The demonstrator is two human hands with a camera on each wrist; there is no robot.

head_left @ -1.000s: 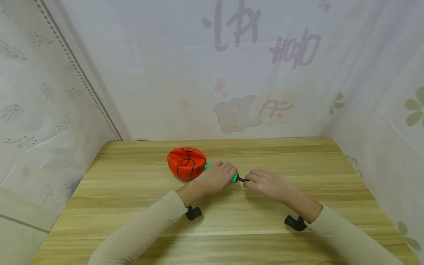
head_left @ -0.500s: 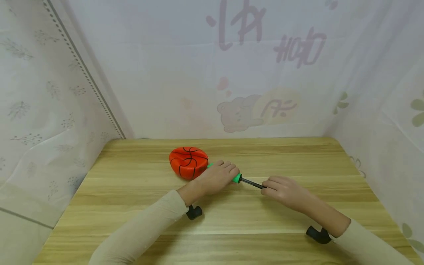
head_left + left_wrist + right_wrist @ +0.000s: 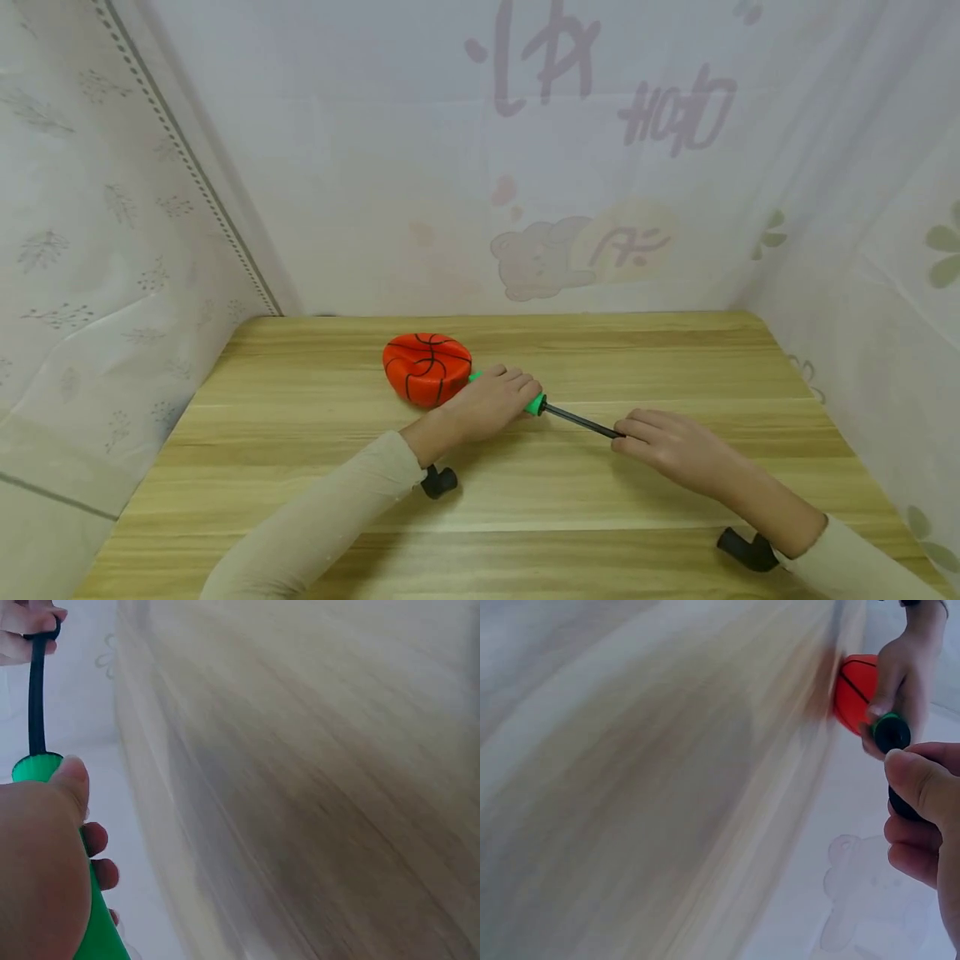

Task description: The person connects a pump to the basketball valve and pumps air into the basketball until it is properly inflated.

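Note:
A red-orange basketball (image 3: 427, 371) with black lines, its top caved in, rests on the wooden table. My left hand (image 3: 491, 402) grips the green barrel of a hand pump (image 3: 536, 406), whose left end meets the ball's right side. Out of the barrel's other end runs a long stretch of black rod (image 3: 577, 419). At its far end, my right hand (image 3: 671, 446) holds the black handle (image 3: 904, 806), thumb and fingers wrapped about it in the right wrist view. Most of the barrel is hidden under my left hand, and so is the joint with the ball.
The wooden table (image 3: 525, 542) spreads out on all sides of the pump. Pale printed cloth (image 3: 375, 167) hangs behind it and at both sides. A black wrist camera (image 3: 440, 482) sits under my left wrist, another black camera (image 3: 750, 550) under my right.
My right hand has moved rightward and nearer to me, drawing the pump's rod well out of the barrel. The left hand and the ball have stayed about where they were.

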